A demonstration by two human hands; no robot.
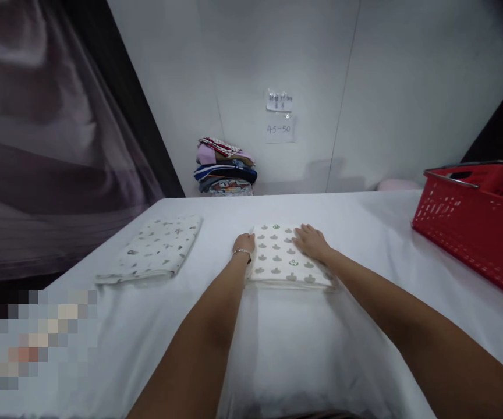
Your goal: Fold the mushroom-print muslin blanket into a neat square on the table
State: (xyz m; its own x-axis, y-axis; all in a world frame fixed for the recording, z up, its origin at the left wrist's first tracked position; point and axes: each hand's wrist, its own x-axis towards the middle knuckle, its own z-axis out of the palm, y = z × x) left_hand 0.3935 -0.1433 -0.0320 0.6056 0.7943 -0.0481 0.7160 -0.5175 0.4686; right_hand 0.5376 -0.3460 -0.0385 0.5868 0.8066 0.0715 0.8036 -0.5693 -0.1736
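Observation:
A folded white cloth (pixel 276 256) with a grey and green print lies flat on the white table in front of me. Thin see-through plastic (pixel 297 343), which looks like a bag, spreads from the cloth toward me. My left hand (pixel 244 243), with a bracelet at the wrist, is closed at the cloth's left edge, apparently on the plastic; its fingertips are hidden. On the cloth's right side my right hand (pixel 313 241) rests flat, fingers stretched out. To the left lies a second folded white cloth (pixel 158 247) with a small dark print.
A red plastic basket (pixel 474 233) with a metal handle stands at the right. Several folded fabrics (pixel 225 169) are stacked by the back wall. Paper signs (pixel 280 128) hang on that wall. A curtain (pixel 59 145) hangs at the left, and the lower left corner is pixelated.

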